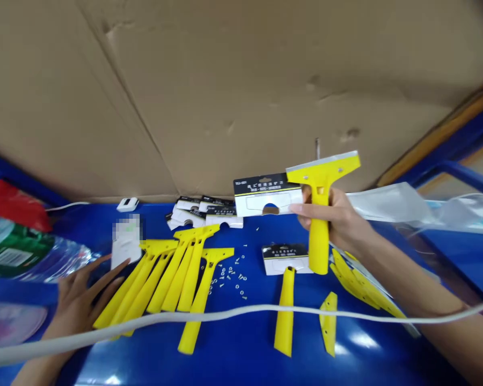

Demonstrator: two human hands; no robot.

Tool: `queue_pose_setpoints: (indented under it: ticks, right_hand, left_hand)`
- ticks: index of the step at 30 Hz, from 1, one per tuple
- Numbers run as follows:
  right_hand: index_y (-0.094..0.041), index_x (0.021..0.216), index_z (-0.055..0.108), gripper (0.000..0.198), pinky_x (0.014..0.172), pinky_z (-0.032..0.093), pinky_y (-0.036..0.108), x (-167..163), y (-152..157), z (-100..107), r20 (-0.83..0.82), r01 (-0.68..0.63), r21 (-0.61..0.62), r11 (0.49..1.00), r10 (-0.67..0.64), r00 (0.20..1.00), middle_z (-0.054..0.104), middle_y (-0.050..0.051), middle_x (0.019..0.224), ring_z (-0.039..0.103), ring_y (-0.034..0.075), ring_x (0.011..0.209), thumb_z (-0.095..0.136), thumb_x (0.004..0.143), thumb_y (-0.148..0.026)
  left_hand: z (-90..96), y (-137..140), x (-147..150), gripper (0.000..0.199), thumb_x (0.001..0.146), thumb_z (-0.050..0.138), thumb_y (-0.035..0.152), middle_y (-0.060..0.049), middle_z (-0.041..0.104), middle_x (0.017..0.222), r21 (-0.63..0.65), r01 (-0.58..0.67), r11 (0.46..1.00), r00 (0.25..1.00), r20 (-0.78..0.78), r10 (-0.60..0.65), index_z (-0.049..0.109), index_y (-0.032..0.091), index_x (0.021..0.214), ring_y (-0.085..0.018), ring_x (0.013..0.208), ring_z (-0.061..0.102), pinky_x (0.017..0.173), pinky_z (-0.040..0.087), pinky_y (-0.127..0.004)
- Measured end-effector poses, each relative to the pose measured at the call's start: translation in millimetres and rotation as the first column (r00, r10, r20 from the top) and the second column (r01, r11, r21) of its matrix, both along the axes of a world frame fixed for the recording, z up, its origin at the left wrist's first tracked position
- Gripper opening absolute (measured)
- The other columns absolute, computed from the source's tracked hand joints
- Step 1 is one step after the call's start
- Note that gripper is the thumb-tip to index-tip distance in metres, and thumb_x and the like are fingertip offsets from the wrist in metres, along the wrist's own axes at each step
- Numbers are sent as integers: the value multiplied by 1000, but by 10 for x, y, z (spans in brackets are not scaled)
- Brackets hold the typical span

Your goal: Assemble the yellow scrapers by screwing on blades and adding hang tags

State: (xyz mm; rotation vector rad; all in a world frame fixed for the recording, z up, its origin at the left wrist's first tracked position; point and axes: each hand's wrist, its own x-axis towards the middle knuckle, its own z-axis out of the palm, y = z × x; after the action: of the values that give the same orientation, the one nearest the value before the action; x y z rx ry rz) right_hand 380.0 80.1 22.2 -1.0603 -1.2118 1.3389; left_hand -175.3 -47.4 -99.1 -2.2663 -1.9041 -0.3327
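My right hand [340, 214] is closed around a yellow scraper [320, 214], its wide head up and a metal blade edge along the top. A black-and-white header card [261, 201] is pinched in the same fingers, sticking out to the left. Behind the scraper head a thin metal shaft [317, 147] points up; its lower end is hidden. My left hand [80, 295] is low at the left with fingers spread, beside a row of yellow scrapers [173, 273] and a partly blurred white item [126, 244]. Whether it touches them I cannot tell.
Loose scraper parts lie on the blue table: a handle [284, 316], a small yellow plate [329, 324], several plates [354, 281] at right. Small screws and nuts [229, 273] are scattered mid-table. More cards [205, 212] lie behind. A white cable [261, 309] crosses in front; a bottle [28, 249] lies left.
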Motion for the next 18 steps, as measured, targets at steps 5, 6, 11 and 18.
queue_pose_setpoints:
  ticks: [5, 6, 11, 18]
  right_hand:
    - [-24, 76, 74, 33, 51, 43, 29, -8, -34, 5, 94, -46, 182, 982, 29, 995, 64, -4, 70, 58, 14, 56, 101, 56, -18]
    - [-24, 75, 75, 32, 51, 43, 29, -9, -41, 1, 114, -54, 214, 975, 30, 993, 65, -3, 72, 58, 14, 58, 101, 57, -19]
    - [-25, 76, 75, 31, 53, 45, 30, -15, -80, 57, 221, -49, 377, 925, -39, 974, 67, -1, 75, 60, 16, 64, 102, 62, -28]
    - [-21, 79, 73, 39, 58, 56, 35, 3, -183, 380, 215, -12, 666, 746, -177, 960, 70, 1, 76, 65, 18, 65, 106, 62, -32]
  left_hand:
    - [89, -12, 151, 53, 114, 33, 46, -18, 51, 164, -22, -48, 999, 997, 60, 49, 68, 28, 150, -38, 149, 51, 124, 34, -61]
    - [115, -12, 181, 53, 115, 34, 47, -19, 51, 164, -30, -54, 998, 997, 59, 55, 68, 27, 150, -38, 149, 50, 124, 35, -60]
    - [196, -20, 268, 50, 115, 40, 47, -20, 55, 160, 42, -53, 998, 994, 95, 49, 63, 21, 150, -36, 149, 52, 124, 36, -56]
    - [265, 153, 266, 49, 110, 46, 53, -20, 62, 153, 102, -85, 991, 983, 171, 66, 64, 21, 142, -36, 145, 56, 125, 35, -58]
